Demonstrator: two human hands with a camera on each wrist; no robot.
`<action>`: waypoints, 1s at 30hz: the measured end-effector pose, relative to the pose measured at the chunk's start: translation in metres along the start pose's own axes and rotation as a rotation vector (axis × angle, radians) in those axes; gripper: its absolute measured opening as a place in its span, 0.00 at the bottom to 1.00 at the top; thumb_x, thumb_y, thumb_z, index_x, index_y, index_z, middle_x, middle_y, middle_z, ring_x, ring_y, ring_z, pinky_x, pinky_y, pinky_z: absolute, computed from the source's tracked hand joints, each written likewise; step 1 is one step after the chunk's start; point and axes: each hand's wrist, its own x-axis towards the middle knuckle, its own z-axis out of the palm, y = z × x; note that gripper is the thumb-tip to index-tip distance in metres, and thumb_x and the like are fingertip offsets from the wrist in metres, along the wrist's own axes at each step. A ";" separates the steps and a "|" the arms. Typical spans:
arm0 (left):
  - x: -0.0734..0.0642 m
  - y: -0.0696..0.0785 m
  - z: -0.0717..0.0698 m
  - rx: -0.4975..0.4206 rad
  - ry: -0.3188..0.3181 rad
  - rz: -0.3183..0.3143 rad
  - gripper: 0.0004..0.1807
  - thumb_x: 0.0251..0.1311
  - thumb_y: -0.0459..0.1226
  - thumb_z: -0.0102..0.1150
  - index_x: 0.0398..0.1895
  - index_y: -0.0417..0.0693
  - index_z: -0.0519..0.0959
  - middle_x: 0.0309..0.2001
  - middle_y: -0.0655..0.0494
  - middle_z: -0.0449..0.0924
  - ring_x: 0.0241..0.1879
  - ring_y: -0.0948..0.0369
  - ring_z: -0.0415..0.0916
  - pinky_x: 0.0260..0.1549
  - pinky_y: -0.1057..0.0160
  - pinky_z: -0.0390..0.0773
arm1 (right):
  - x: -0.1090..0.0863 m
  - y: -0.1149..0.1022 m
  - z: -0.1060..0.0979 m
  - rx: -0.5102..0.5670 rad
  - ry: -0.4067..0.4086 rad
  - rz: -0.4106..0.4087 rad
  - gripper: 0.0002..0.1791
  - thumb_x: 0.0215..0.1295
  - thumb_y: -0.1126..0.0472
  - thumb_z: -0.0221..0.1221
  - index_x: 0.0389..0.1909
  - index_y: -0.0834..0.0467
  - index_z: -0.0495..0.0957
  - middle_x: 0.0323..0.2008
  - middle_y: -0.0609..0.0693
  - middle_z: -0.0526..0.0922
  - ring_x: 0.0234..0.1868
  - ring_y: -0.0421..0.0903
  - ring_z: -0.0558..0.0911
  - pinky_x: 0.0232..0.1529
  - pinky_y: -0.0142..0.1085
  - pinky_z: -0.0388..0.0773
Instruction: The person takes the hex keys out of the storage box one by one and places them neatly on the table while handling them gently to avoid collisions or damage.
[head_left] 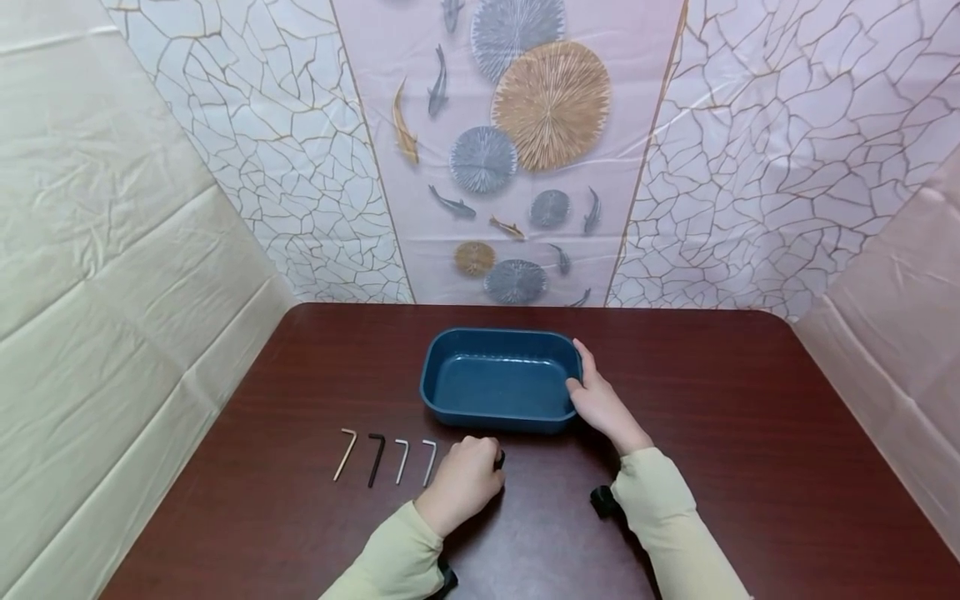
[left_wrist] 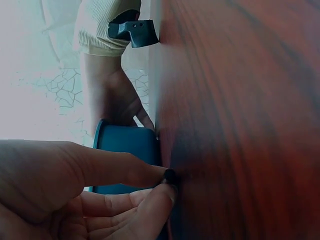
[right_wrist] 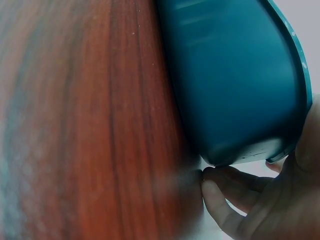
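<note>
My left hand (head_left: 463,483) is just in front of a blue rectangular tray (head_left: 502,419), low over the table. Its thumb and forefinger pinch a small black piece (left_wrist: 170,176); the fingers hide most of it, so its kind cannot be told. My right hand (head_left: 602,408) grips the right end of the tray, thumb at the rim and the other fingers along the outside wall. In the right wrist view, fingertips (right_wrist: 212,192) of that hand lie by the tray's lower corner. No contents show inside the tray.
Left of my left hand lies a row of L-shaped hex keys: a gold one (head_left: 346,455), a black one (head_left: 377,460) and two silver ones, one (head_left: 402,462) beside the other (head_left: 430,463). The dark red wooden table (head_left: 720,400) ends at a patterned backdrop (head_left: 517,242).
</note>
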 end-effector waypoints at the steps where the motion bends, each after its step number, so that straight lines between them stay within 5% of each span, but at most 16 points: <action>1: 0.000 0.000 0.000 -0.003 -0.001 0.001 0.29 0.51 0.26 0.64 0.14 0.56 0.52 0.19 0.65 0.44 0.18 0.64 0.46 0.15 0.66 0.50 | 0.000 0.000 -0.001 0.001 0.000 -0.001 0.39 0.79 0.61 0.38 0.81 0.46 0.27 0.79 0.65 0.41 0.75 0.65 0.53 0.69 0.64 0.56; 12: 0.002 0.002 0.000 0.005 -0.013 0.006 0.27 0.48 0.26 0.64 0.14 0.55 0.54 0.18 0.65 0.45 0.18 0.64 0.47 0.15 0.66 0.50 | -0.003 0.000 -0.004 0.002 0.004 0.009 0.38 0.79 0.60 0.38 0.81 0.46 0.28 0.79 0.65 0.41 0.75 0.64 0.54 0.67 0.63 0.59; 17: 0.002 -0.003 -0.010 0.008 -0.020 0.000 0.14 0.53 0.30 0.64 0.16 0.50 0.71 0.16 0.66 0.61 0.16 0.67 0.57 0.16 0.68 0.61 | -0.002 0.000 -0.003 -0.005 0.009 0.005 0.38 0.79 0.60 0.38 0.81 0.47 0.29 0.79 0.65 0.43 0.71 0.63 0.59 0.63 0.59 0.62; 20: -0.002 -0.007 -0.027 -0.007 -0.024 -0.014 0.09 0.58 0.33 0.63 0.21 0.50 0.79 0.17 0.65 0.73 0.16 0.68 0.67 0.19 0.67 0.71 | -0.001 0.000 -0.001 -0.012 0.008 0.000 0.38 0.79 0.60 0.38 0.81 0.47 0.30 0.78 0.66 0.44 0.69 0.62 0.61 0.62 0.58 0.63; 24: -0.013 -0.016 -0.058 -0.027 -0.031 -0.039 0.09 0.57 0.36 0.62 0.21 0.55 0.76 0.16 0.67 0.72 0.16 0.68 0.68 0.20 0.65 0.72 | -0.001 0.000 0.000 -0.019 0.007 -0.007 0.38 0.79 0.60 0.38 0.81 0.48 0.29 0.77 0.68 0.50 0.64 0.63 0.65 0.60 0.57 0.64; 30: -0.038 -0.036 -0.103 0.002 0.072 -0.093 0.06 0.51 0.36 0.61 0.21 0.56 0.76 0.18 0.68 0.71 0.19 0.67 0.67 0.22 0.64 0.70 | -0.001 -0.001 -0.003 -0.024 0.007 0.000 0.38 0.79 0.60 0.38 0.81 0.48 0.28 0.79 0.66 0.44 0.66 0.62 0.62 0.62 0.58 0.63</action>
